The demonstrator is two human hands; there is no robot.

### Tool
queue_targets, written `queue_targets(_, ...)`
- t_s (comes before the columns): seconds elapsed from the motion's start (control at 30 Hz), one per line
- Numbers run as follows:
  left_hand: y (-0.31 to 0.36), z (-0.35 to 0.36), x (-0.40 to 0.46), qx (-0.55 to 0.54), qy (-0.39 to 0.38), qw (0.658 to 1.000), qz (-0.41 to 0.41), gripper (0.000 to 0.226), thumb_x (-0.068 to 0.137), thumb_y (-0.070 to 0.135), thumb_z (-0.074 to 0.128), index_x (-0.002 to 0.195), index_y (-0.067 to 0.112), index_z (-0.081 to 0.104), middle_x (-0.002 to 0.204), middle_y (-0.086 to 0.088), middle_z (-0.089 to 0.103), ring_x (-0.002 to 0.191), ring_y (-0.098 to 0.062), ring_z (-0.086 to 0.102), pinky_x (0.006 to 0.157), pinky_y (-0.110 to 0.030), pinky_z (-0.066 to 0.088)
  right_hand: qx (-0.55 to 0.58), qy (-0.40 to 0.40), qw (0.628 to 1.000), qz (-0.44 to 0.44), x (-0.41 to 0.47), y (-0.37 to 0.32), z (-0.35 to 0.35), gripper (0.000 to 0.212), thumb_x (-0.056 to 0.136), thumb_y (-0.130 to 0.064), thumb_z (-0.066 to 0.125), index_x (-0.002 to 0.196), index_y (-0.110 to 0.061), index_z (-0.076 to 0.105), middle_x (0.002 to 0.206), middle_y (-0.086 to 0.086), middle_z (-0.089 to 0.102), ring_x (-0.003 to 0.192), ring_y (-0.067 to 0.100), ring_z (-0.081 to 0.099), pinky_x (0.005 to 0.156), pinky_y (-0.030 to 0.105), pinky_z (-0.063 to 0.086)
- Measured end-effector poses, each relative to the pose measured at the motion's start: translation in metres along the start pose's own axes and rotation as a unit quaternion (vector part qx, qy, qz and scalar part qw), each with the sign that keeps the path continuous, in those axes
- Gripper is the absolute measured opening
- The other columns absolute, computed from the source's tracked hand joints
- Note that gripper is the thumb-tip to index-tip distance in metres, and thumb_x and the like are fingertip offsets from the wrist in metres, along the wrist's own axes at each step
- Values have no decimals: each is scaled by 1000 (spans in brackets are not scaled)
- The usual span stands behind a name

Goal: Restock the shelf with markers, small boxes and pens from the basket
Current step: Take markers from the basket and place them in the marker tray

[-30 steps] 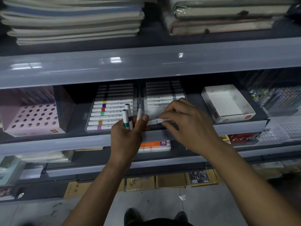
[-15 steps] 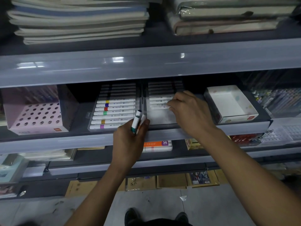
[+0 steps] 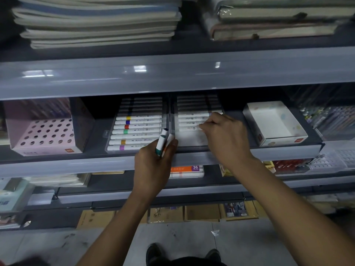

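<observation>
at frame center, left hand (image 3: 151,166) clamps spare markers (image 3: 162,142) upright as a supply; right hand (image 3: 224,139) fingertips pinch one marker (image 3: 189,128) flat into the right tray (image 3: 192,140) row.

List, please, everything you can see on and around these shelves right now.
Notebook stacks: two, pale, top shelf.
Marker trays: two, clear, middle shelf centre; left full, right part-filled.
Pink holed box: one, middle shelf left.
White open box: one, middle shelf right.
Pen packs: several, far right.
36-colour pack: one, orange, lower shelf.
Cardboard boxes: several, brown, floor level.
Held markers: two at least, white, one green-ended.
Left hand: holds markers.
Right hand: fingers at right tray's markers.
</observation>
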State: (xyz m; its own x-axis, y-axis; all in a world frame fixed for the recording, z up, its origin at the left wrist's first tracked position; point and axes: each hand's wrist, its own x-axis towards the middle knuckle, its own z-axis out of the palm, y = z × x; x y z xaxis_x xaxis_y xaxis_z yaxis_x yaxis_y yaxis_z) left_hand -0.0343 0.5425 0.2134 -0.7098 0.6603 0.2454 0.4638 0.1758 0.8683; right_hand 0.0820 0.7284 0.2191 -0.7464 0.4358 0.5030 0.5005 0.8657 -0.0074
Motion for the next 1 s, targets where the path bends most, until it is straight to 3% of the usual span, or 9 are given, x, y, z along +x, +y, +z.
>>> queue_targets(0.17, 2, 0, -1, -4, 1, 1000, -10, 44, 103, 40, 60, 70, 11, 61, 57, -6, 56, 52, -23, 54, 52, -40, 41, 37, 29, 999, -1, -3, -1, -1, 24, 77, -4, 82, 94, -20, 83, 90, 1, 70, 77, 27, 68, 58, 29, 54)
queue_targets(0.3, 6, -1, -1, -15, 0, 1000, -26, 42, 103, 38, 61, 72, 10, 63, 59, -7, 57, 54, -24, 54, 53, -41, 43, 84, 41, 995, 33, -6, -2, -3, 19, 80, -1, 81, 95, -12, 82, 95, 4, 70, 87, 30, 66, 59, 39, 59)
queue_targets(0.47, 17, -6, -2, -167, -40, 974, -146, 32, 109, 22, 50, 92, 12, 75, 61, -13, 52, 45, -14, 44, 42, -28, 35, 181, 74, 980, 46, -14, -13, -13, 18, 93, -5, 66, 107, -8, 78, 103, 5, 67, 98, 23, 62, 82, 34, 57)
queue_targets(0.53, 22, -8, -3, -235, -55, 952, -186, 35, 109, 16, 42, 99, 7, 75, 66, -16, 49, 46, -14, 38, 42, -26, 31, 255, 71, 963, 57, -16, -24, -22, 19, 97, -11, 63, 110, -10, 77, 102, 2, 67, 96, 19, 63, 84, 33, 56)
queue_targets(0.6, 26, -10, -4, -268, -81, 941, -192, 36, 110, 16, 40, 101, 1, 72, 62, -12, 46, 46, -17, 37, 43, -27, 31, 357, 16, 931, 68, -16, -35, -33, 26, 99, -27, 60, 117, -14, 74, 96, -4, 68, 89, 12, 64, 79, 33, 57)
queue_targets(0.7, 29, -13, -3, -276, -125, 935, -184, 39, 111, 23, 41, 86, 0, 61, 59, -9, 52, 47, -19, 41, 45, -29, 36, 469, -89, 875, 79, -15, -49, -43, 40, 100, -44, 55, 128, -20, 68, 81, -8, 64, 79, 13, 64, 76, 35, 55)
queue_targets(0.8, 31, -17, -4, -265, -152, 936, -174, 49, 111, 27, 41, 83, -8, 62, 62, -17, 58, 48, -25, 45, 48, -31, 40, 491, -96, 860, 102, -13, -51, -43, 20, 100, -31, 63, 116, -23, 71, 76, -8, 62, 76, 15, 62, 78, 46, 56)
queue_targets(0.9, 33, -15, -5, -235, -162, 941, -183, 59, 112, 28, 37, 85, -17, 64, 54, -8, 61, 44, -26, 46, 46, -28, 41, 532, -113, 827, 142, -12, -46, -44, 5, 99, -25, 67, 102, -22, 69, 84, 0, 69, 84, 25, 67, 83, 53, 55)
queue_targets(1.0, 36, -13, -5, -223, -157, 944, -187, 51, 113, 28, 38, 91, -6, 68, 55, -4, 64, 41, -23, 44, 44, -28, 38, 570, -102, 796, 177, -11, -38, -45, 4, 99, -24, 63, 96, -23, 66, 81, -2, 69, 78, 17, 66, 76, 42, 55)
